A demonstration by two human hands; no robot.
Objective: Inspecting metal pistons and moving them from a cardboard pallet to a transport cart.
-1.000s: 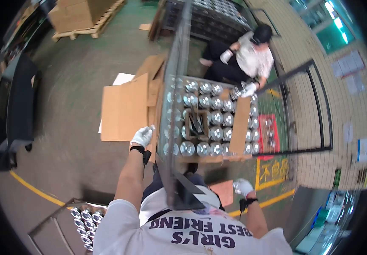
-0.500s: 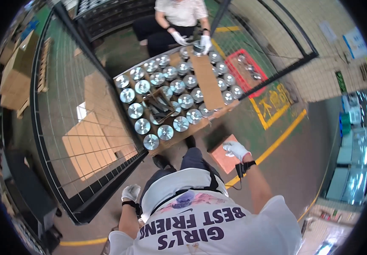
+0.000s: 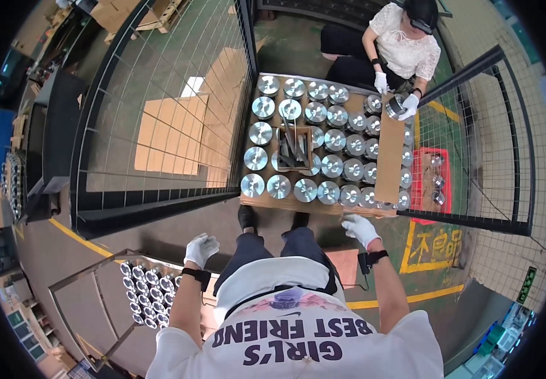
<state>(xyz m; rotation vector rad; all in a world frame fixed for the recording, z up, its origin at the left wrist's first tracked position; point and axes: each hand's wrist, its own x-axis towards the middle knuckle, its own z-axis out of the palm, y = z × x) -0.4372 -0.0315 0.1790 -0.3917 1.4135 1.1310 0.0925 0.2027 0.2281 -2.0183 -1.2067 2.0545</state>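
My left hand [image 3: 201, 249], in a white glove, hangs in the air beside my left thigh with its fingers apart and holds nothing. My right hand [image 3: 360, 230], gloved too, is open with the fingers stretched toward the near edge of a cardboard-covered table. I cannot tell whether it touches the cardboard edge [image 3: 323, 210]. Rows of round shiny metal parts [image 3: 305, 189] stand on the cardboard. Among them sits a small brown box [image 3: 294, 165] holding dark strips. A long cardboard strip [image 3: 389, 158] lies over the parts on the right.
Across the table a seated co-worker [image 3: 405, 47] holds a metal part [image 3: 396, 106] in gloved hands. Wire mesh panels [image 3: 165, 107] flank the table. A red crate [image 3: 431, 183] with a few parts stands right, a reddish block [image 3: 342, 265] near my right leg, more metal parts [image 3: 150, 290] lower left.
My view has turned. My right hand has moved from above the reddish block to the table's near edge. My left hand has come forward. The co-worker's metal part is now tilted.
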